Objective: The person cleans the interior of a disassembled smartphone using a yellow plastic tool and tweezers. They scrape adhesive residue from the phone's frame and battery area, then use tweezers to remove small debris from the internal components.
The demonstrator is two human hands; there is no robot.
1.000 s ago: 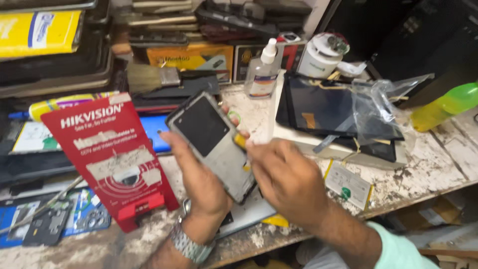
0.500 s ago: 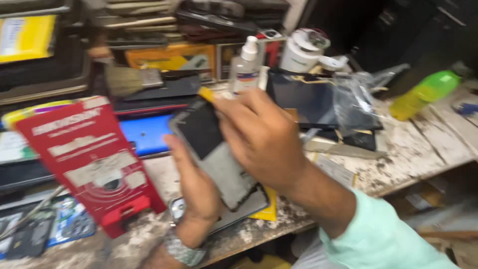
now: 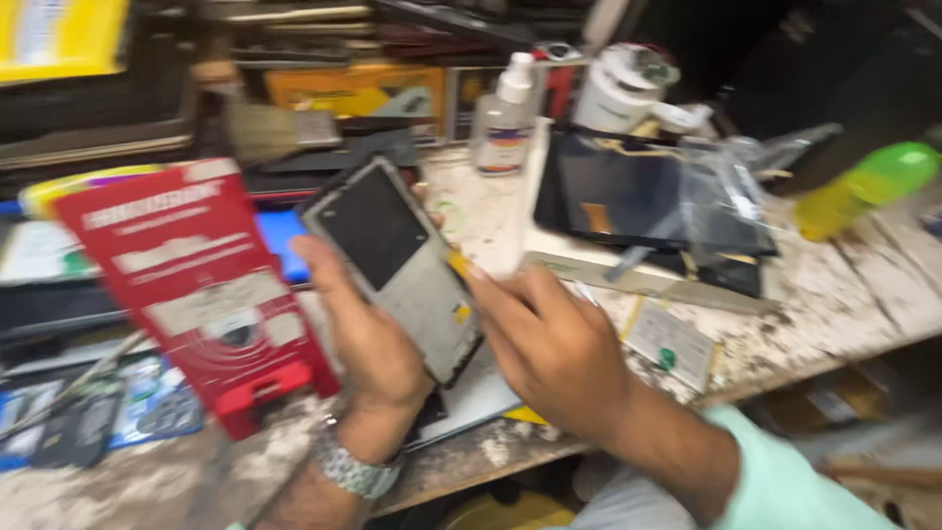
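Observation:
My left hand holds a grey phone frame with a dark rectangular panel in its upper half, tilted up to the left above the workbench. A metal watch sits on that wrist. My right hand is just to the right of the frame, fingertips at its right edge, pinching a small yellow tool against it. The picture is blurred by motion.
A red retail box leans at the left. On the stained bench are a dark screen panel in clear plastic, a white spray bottle, a roll of tape, a green-yellow bottle and a brush.
My right hand came up over the face of the frame half a second ago and has dropped back to its right edge. The view has shifted.

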